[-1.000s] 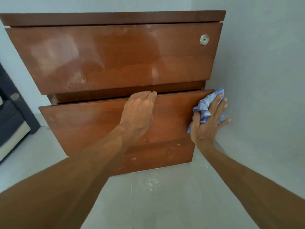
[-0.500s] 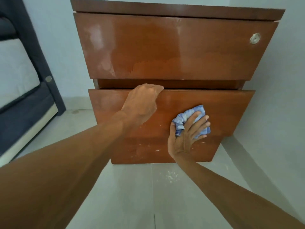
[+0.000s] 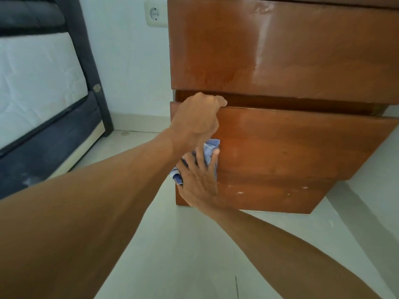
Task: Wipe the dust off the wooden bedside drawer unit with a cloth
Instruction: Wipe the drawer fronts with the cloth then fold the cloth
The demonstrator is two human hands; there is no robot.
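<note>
The wooden drawer unit [image 3: 291,52] fills the upper right, glossy brown with dusty patches on its top drawer front. The lower drawer [image 3: 291,145] stands slightly pulled out. My left hand [image 3: 196,119] grips the top edge of the lower drawer near its left end, fingers curled over it. Just below, my right hand [image 3: 199,182] presses a blue-and-white cloth [image 3: 209,149] flat against the left part of the lower drawer front. Most of the cloth is hidden under my fingers and left wrist.
A bed with a white mattress [image 3: 36,83] and dark frame [image 3: 86,50] stands at the left. A wall socket [image 3: 154,14] sits on the pale wall beside the unit. Light floor tiles [image 3: 183,255] lie below, with a wall close on the right.
My right hand has swept the cloth leftward across the lower drawer front, from its right end to its left end. My left hand has stayed on the drawer's top edge. The view has shifted left.
</note>
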